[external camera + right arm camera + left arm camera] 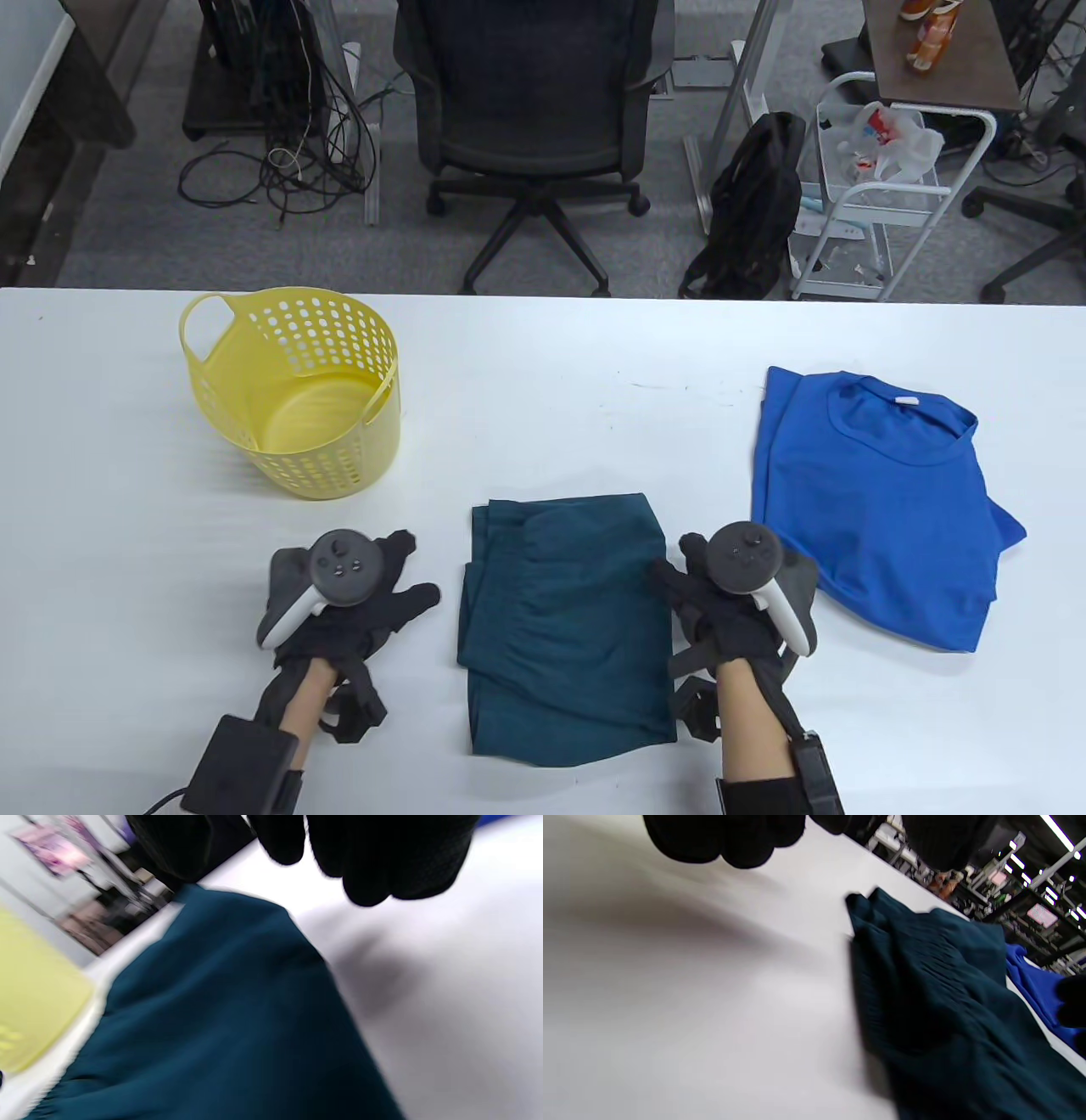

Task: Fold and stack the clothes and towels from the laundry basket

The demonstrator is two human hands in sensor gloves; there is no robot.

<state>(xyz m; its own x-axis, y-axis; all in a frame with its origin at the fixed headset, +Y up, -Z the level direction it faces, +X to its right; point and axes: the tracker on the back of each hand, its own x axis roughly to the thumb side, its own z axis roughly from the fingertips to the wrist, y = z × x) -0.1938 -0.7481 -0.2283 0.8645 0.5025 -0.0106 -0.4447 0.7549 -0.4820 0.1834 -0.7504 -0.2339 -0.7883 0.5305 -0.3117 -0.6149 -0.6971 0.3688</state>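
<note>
A dark teal garment [564, 620] lies folded flat on the white table [543, 399] between my hands. It also shows in the left wrist view [946, 1005] and the right wrist view [237, 1018]. My left hand [399, 577] rests just left of it with fingers spread, holding nothing. My right hand [679, 569] is at the garment's right edge, with its fingers [373, 857] above bare table and gripping nothing. A folded blue T-shirt [874, 501] lies at the right. The yellow laundry basket [288, 390] stands at the left with nothing in it.
An office chair [534, 110], a black backpack [755, 204] and a white cart [882, 195] stand on the floor beyond the table's far edge. Bare table lies between the basket and the blue T-shirt.
</note>
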